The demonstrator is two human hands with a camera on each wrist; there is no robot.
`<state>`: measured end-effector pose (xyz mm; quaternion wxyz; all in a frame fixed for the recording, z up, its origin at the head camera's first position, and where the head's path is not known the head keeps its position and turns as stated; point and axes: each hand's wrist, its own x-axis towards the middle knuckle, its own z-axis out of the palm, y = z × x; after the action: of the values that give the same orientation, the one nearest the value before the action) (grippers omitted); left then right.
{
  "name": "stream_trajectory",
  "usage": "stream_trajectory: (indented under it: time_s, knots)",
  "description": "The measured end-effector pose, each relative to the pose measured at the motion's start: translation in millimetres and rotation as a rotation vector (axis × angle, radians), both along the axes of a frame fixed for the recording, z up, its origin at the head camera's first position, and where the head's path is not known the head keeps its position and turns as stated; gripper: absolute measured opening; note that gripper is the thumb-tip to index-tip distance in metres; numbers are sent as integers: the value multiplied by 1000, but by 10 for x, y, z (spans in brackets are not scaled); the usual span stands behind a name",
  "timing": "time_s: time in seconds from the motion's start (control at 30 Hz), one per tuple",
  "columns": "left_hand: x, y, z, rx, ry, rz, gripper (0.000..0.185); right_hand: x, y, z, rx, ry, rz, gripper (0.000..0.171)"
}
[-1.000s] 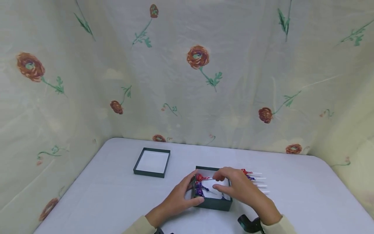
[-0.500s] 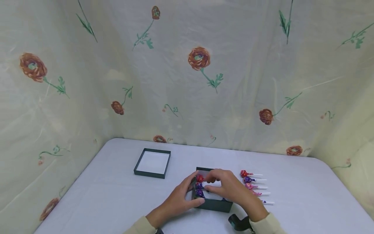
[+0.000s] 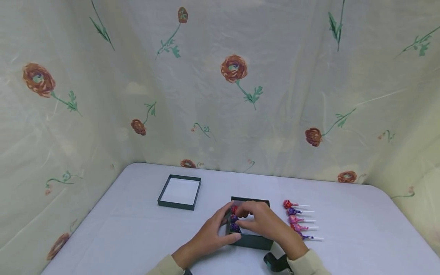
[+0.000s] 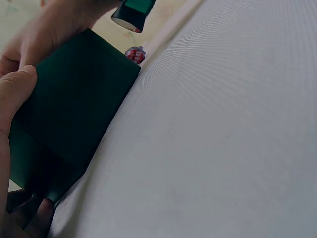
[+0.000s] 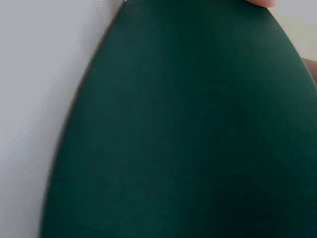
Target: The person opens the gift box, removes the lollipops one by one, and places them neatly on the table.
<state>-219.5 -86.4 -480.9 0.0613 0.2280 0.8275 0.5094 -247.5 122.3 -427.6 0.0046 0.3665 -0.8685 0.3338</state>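
A dark green box (image 3: pixel 252 241) with a white inside stands on the table. My left hand (image 3: pixel 211 233) grips its left side, thumb at the front edge; in the left wrist view the thumb (image 4: pixel 22 82) lies at the rim. Inside, along the left wall, sit a red lollipop (image 3: pixel 234 209) and two purple lollipops (image 3: pixel 235 228). My right hand (image 3: pixel 264 221) reaches over the box, its bent fingertips and thumb at the middle purple lollipop; I cannot tell whether they pinch it. The box's outer wall (image 5: pixel 173 124) fills most of the right wrist view.
Right of the box lies a column of several wrapped lollipops (image 3: pixel 296 219), red, purple and pink, sticks pointing right. The box lid (image 3: pixel 176 205), white inside with a green rim, rests at the back left. Flowered curtain (image 3: pixel 271 91) encloses the table's back and sides.
My right hand has moved left across the box to the lollipops at its left wall, uncovering the column on the right. The middle purple lollipop's head has shifted slightly. My left hand stays put.
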Motion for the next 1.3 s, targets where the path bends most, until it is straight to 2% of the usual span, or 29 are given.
stream_trajectory:
  time_s: [0.23, 0.67, 1.03, 1.3]
  knots:
    - [-6, 4, -3, -1, -1, -1, 80, 6, -11, -22, 14, -41, -12, 13]
    - [-2, 12, 0, 1, 4, -24, 81, -28, -7, -41, 107, -123, 0, 15]
    - [-16, 16, -15, -11, 30, -21, 82, -42, -9, -51, 174, -96, 4, 14]
    - [-12, 15, -14, -16, 26, -12, 84, -56, -21, -64, 181, -58, 15, 14]
